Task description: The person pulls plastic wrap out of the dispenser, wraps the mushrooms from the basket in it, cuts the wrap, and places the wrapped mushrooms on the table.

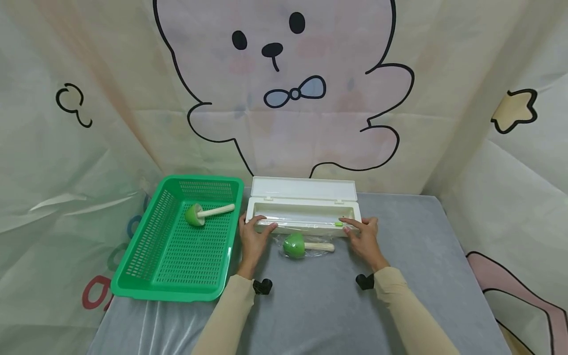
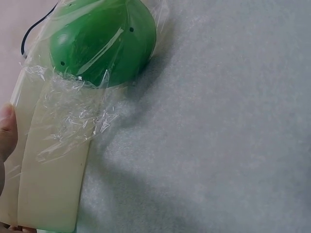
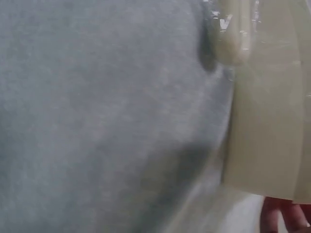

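A white cling film dispenser box (image 1: 306, 230) stands with its hinged lid (image 1: 303, 188) raised. My left hand (image 1: 254, 241) grips its left end, thumb along the front edge; in the left wrist view the thumb (image 2: 7, 131) shows on it. At the opposite end my right hand (image 1: 365, 240) holds the box, a finger beside the small green slider (image 1: 338, 224). Right in front lies a mushroom-shaped piece with a green dome (image 1: 295, 245) and pale stem (image 1: 320, 246), with clear film (image 2: 73, 116) over it. In the right wrist view, fingers (image 3: 291, 216) show past the box's end.
A green plastic basket (image 1: 168, 294) stands left of the box, close beside my left hand. Inside it lies a second mushroom-shaped piece (image 1: 194, 215). Grey cloth (image 1: 319, 305) covers the table, and a printed curtain (image 1: 337, 143) hangs behind it.
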A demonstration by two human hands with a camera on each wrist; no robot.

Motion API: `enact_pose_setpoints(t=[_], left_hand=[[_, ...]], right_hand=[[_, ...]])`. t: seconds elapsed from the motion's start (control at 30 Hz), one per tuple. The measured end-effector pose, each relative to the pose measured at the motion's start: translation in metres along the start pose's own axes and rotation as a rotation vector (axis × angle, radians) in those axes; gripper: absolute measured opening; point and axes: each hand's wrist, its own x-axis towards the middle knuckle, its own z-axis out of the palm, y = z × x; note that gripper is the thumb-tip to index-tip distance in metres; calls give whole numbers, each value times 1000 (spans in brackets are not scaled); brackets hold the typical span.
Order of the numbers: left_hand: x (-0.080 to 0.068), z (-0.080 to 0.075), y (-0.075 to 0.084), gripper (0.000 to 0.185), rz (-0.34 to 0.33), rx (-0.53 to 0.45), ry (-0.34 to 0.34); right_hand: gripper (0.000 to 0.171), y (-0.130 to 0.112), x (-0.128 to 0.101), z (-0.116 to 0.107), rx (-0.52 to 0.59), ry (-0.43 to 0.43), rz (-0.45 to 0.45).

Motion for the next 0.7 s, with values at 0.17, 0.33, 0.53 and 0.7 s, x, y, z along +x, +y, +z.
enact_pose_setpoints(t=[0.17, 0.33, 0.53, 0.7], left_hand=[[1, 1, 1, 41, -11, 5, -6], [1, 1, 3, 42, -2, 14, -7], [3, -2, 8, 49, -21, 83, -47], [-3, -2, 23, 55, -3, 163, -24]], right_hand=[[16, -8, 5, -6, -31, -90, 126], [14, -10, 8, -9, -54, -154, 225], [16, -7, 8, -9, -39, -155, 229], [13, -4, 6, -6, -34, -113, 174]])
